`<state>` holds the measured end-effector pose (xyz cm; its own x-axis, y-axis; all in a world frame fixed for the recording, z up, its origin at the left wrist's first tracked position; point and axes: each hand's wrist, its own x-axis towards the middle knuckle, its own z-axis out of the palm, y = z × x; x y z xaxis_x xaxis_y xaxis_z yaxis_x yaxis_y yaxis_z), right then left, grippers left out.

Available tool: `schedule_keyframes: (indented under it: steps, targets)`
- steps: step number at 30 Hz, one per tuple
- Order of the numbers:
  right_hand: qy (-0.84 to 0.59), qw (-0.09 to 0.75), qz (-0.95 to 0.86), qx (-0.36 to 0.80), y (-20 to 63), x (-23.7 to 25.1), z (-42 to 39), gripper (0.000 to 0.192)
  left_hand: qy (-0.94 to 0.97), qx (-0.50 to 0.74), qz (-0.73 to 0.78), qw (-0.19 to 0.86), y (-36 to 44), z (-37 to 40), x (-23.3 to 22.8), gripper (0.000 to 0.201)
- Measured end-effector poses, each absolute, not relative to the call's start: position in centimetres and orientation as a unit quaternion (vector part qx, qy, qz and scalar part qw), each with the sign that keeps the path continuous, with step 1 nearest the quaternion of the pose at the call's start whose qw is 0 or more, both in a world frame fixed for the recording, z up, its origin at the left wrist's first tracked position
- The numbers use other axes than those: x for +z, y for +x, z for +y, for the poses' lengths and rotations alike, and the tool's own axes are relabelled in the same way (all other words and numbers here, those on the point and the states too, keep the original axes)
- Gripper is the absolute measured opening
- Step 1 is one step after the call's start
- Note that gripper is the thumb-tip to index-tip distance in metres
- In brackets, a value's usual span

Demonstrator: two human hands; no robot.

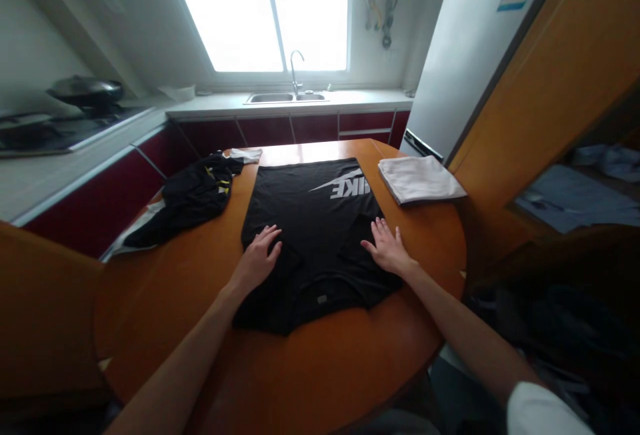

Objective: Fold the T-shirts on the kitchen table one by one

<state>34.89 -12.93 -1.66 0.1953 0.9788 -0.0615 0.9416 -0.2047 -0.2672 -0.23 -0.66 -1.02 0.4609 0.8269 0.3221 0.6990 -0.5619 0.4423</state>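
Note:
A black T-shirt [310, 222] lies spread on the wooden table, its collar toward me and a white printed logo upside down at the far right. Both sleeves appear folded inward over the body. My left hand [259, 258] rests on the shirt's left side with fingers stretched out. On the right side my right hand [387, 247] lies flat, fingers spread, on the black cloth. Neither hand grips anything.
A crumpled black garment [195, 195] with yellow and white parts lies at the table's left edge. White folded cloth [420, 178] sits at the right. The round wooden table [165, 302] stands before a sink [273, 98], a counter and a fridge [460, 48].

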Motion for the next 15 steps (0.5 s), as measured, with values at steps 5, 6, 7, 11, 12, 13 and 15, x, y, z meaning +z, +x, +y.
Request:
schedule_keyframes:
  steps: [5,6,7,11,12,13,15]
  targets:
    - [-0.771,0.125,-0.621,0.07,34.5,-0.4,-12.0,0.07,0.845,0.273,0.444,0.118,-0.4,-0.4,-1.3,0.049]
    - [-0.768,0.127,-0.625,0.062,34.3,-0.2,-11.6,0.069,0.846,0.269,0.446,0.117,-0.4,-0.4,-1.4,0.049]
    - [-0.763,0.127,-0.631,0.055,34.1,0.1,-11.2,0.068,0.846,0.263,0.448,0.116,-0.5,-0.3,-1.5,0.049]
    - [-0.749,0.116,-0.651,0.036,33.4,-0.2,-9.6,0.068,0.849,0.224,0.469,0.095,-0.6,-0.4,-2.0,0.055]
    - [-0.751,0.111,-0.65,0.034,33.3,-0.5,-9.2,0.069,0.85,0.21,0.477,0.082,-0.6,-0.5,-2.1,0.058]
    - [-0.753,0.106,-0.649,0.033,33.2,-0.9,-9.0,0.071,0.851,0.192,0.485,0.069,-0.6,-0.6,-2.2,0.06]
    - [-0.756,0.099,-0.647,0.031,33.2,-1.7,-8.6,0.073,0.854,0.148,0.496,0.045,-0.5,-0.9,-2.4,0.065]
